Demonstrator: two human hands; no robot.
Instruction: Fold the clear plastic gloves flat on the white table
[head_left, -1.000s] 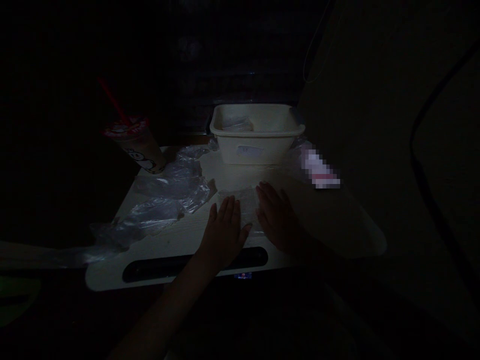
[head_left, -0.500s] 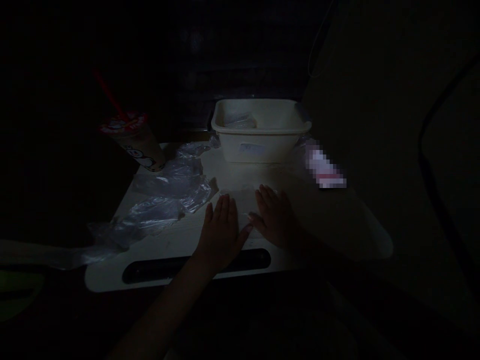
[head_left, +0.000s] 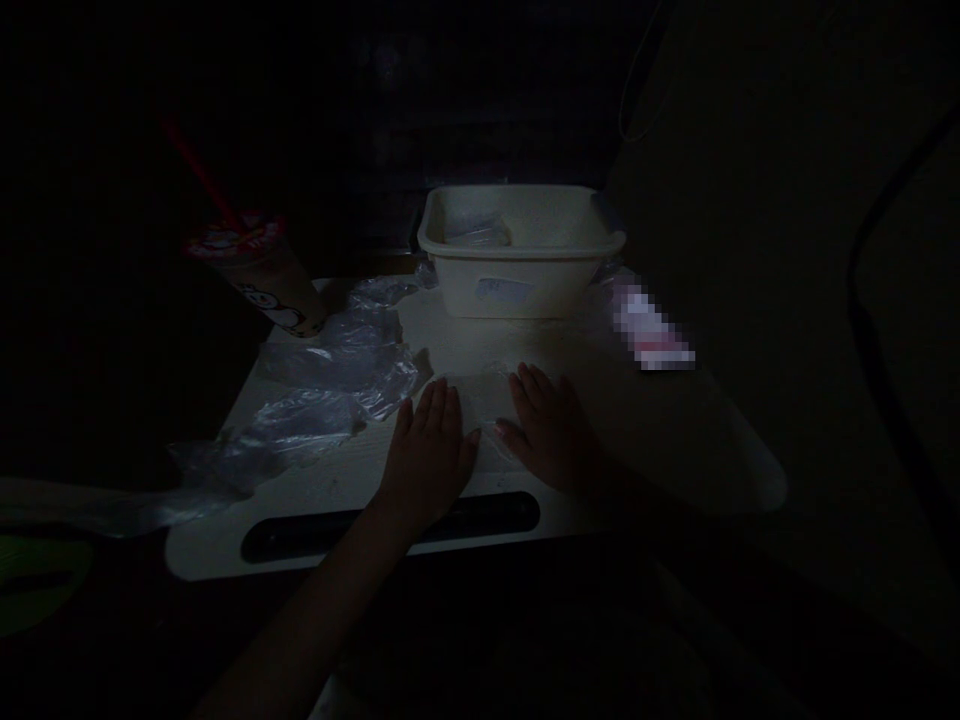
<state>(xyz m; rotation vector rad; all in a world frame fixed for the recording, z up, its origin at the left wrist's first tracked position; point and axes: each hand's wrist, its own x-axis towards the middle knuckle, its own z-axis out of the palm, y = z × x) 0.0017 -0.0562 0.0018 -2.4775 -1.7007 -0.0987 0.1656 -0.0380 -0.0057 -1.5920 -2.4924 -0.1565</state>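
Observation:
Both hands lie palm down on a small white table. Between and partly beneath them is a thin, clear plastic bag or sheet, spread flat and hard to make out in the dim light. My left hand presses on its left side with the fingers stretched out. On its right side rests my right hand, fingers extended and thumb apart. Left of my left hand, a long trail of crumpled clear plastic runs across the tabletop and over its left edge.
Behind the hands stands a cream plastic tub with some clear plastic packets inside. A drink cup with a red straw is at the back left. A blurred-out item lies right. The near edge has a black slot.
My left hand has slid a little to the left, widening the gap between the hands. My right hand stays nearly in place. The view has shifted slightly.

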